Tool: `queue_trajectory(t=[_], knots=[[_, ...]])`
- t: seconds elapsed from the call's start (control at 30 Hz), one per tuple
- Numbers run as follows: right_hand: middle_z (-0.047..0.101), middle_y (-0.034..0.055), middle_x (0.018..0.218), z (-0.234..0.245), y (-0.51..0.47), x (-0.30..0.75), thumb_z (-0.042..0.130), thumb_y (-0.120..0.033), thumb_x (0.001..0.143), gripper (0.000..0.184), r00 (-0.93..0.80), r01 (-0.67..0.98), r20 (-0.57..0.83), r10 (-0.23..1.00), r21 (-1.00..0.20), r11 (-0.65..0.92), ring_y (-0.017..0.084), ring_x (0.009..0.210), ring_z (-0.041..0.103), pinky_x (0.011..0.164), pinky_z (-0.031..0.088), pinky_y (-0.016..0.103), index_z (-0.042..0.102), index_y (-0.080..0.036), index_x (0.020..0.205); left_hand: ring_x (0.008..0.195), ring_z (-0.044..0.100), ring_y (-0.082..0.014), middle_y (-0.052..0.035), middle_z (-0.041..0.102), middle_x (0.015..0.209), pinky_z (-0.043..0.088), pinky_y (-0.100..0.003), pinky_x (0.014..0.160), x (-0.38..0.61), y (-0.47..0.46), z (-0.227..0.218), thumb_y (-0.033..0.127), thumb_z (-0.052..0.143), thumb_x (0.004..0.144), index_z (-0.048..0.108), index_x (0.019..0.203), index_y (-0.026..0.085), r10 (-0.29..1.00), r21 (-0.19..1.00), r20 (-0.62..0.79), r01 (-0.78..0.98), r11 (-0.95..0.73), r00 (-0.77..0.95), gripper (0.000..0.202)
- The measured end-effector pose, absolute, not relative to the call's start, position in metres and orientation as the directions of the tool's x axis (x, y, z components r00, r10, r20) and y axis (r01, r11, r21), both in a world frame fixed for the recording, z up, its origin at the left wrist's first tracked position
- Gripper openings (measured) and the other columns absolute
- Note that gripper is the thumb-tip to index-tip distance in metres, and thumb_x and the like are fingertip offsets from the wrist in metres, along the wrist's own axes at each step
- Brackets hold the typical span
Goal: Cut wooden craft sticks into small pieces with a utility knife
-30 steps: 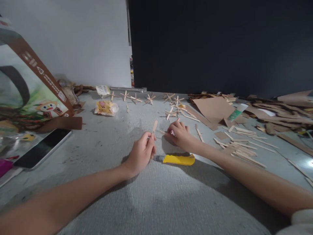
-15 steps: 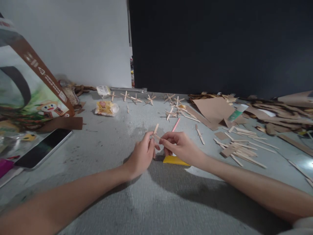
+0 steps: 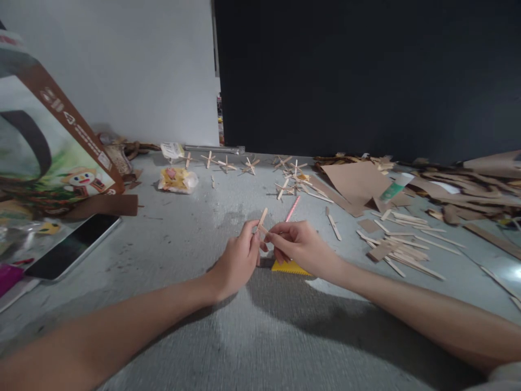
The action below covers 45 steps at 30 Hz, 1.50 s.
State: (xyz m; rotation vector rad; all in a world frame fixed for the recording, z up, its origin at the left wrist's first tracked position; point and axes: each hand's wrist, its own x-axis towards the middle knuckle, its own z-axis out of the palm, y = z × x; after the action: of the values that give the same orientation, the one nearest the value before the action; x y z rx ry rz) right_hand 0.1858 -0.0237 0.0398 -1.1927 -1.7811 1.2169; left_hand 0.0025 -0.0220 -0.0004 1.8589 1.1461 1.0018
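Left hand (image 3: 235, 262) pinches a wooden stick (image 3: 262, 216), right hand (image 3: 300, 245) pinches a pink stick (image 3: 293, 208) beside it; joining step, I'd judge, wanting careful alignment

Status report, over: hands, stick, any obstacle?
Left hand shut on wooden stick. Right hand shut on pink stick. Yellow cutter partly beneath right hand.
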Motion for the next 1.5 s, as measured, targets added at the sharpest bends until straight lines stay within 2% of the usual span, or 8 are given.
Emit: queue_trajectory(t=[0.33,0.47,0.7,0.8,1.03,1.23,1.33,1.5], knots=[[0.050,-0.0042,0.048,0.050,-0.022,0.192,0.059,-0.039,0.089,0.030,-0.389,0.375,0.014,0.921,-0.911,0.172,0.009,0.045,0.036,0.046,0.027,0.026,0.068,-0.018,0.069,0.064,0.065,-0.0161,-0.0042,0.074,0.089,0.049,-0.027,0.061,0.000,-0.020,-0.008,0.027,0.041,0.106,0.058,0.136,0.022,0.906,0.799,0.270,0.449,-0.400,0.327,0.035],[0.047,-0.0047,0.048,0.049,-0.021,0.192,0.059,-0.041,0.089,0.032,-0.390,0.376,0.016,0.921,-0.910,0.176,0.009,0.046,0.033,0.047,0.026,0.026,0.068,-0.018,0.069,0.063,0.064,-0.0157,-0.0027,0.073,0.085,0.048,-0.027,0.061,0.001,-0.022,-0.005,0.028,0.041,0.106,0.056,0.135,0.021,0.907,0.807,0.248,0.445,-0.388,0.341,0.034],[0.042,-0.0044,0.052,0.045,-0.028,0.185,0.055,-0.043,0.092,0.040,-0.376,0.352,0.072,0.924,-0.911,0.214,0.010,0.050,0.032,0.050,0.027,0.026,0.053,-0.021,0.059,0.063,0.065,-0.0164,-0.0007,0.070,0.081,0.046,-0.026,0.059,0.004,-0.025,-0.002,0.027,0.040,0.106,0.053,0.136,0.021,0.926,0.826,0.190,0.457,-0.331,0.327,0.033],[0.039,-0.0048,0.052,0.046,-0.027,0.188,0.055,-0.043,0.091,0.038,-0.384,0.361,0.064,0.921,-0.908,0.214,0.010,0.051,0.030,0.049,0.025,0.027,0.054,-0.021,0.059,0.067,0.068,-0.0176,-0.0008,0.070,0.082,0.048,-0.027,0.063,0.002,-0.023,-0.006,0.025,0.042,0.105,0.055,0.135,0.022,0.920,0.804,0.211,0.476,-0.356,0.331,0.033],[0.040,-0.0053,0.052,0.049,-0.021,0.193,0.057,-0.042,0.088,0.033,-0.410,0.369,0.008,0.912,-0.913,0.173,0.010,0.050,0.028,0.048,0.023,0.027,0.066,-0.018,0.068,0.068,0.068,-0.0181,-0.0006,0.069,0.080,0.049,-0.028,0.067,0.001,-0.023,-0.005,0.024,0.042,0.104,0.057,0.134,0.022,0.901,0.789,0.248,0.465,-0.401,0.357,0.034],[0.033,-0.0057,0.055,0.041,-0.030,0.184,0.054,-0.045,0.092,0.040,-0.369,0.327,0.077,0.926,-0.922,0.207,0.010,0.053,0.025,0.050,0.022,0.027,0.054,-0.021,0.060,0.061,0.065,-0.0172,0.0008,0.067,0.073,0.044,-0.026,0.059,0.004,-0.025,-0.001,0.028,0.040,0.106,0.054,0.133,0.020,0.926,0.826,0.191,0.456,-0.330,0.326,0.031],[0.033,-0.0056,0.055,0.042,-0.031,0.185,0.054,-0.044,0.092,0.038,-0.366,0.343,0.073,0.928,-0.916,0.208,0.010,0.053,0.025,0.050,0.020,0.027,0.056,-0.020,0.062,0.064,0.067,-0.0176,0.0003,0.068,0.076,0.046,-0.027,0.061,0.003,-0.024,-0.003,0.026,0.041,0.105,0.055,0.132,0.021,0.914,0.800,0.226,0.471,-0.372,0.338,0.031],[0.042,-0.0049,0.052,0.049,-0.026,0.189,0.056,-0.043,0.089,0.034,-0.374,0.378,-0.006,0.927,-0.914,0.146,0.010,0.050,0.030,0.049,0.024,0.027,0.064,-0.019,0.067,0.068,0.068,-0.0178,-0.0001,0.069,0.077,0.048,-0.028,0.065,0.002,-0.023,-0.003,0.024,0.040,0.105,0.057,0.134,0.021,0.900,0.767,0.240,0.497,-0.406,0.363,0.034]])
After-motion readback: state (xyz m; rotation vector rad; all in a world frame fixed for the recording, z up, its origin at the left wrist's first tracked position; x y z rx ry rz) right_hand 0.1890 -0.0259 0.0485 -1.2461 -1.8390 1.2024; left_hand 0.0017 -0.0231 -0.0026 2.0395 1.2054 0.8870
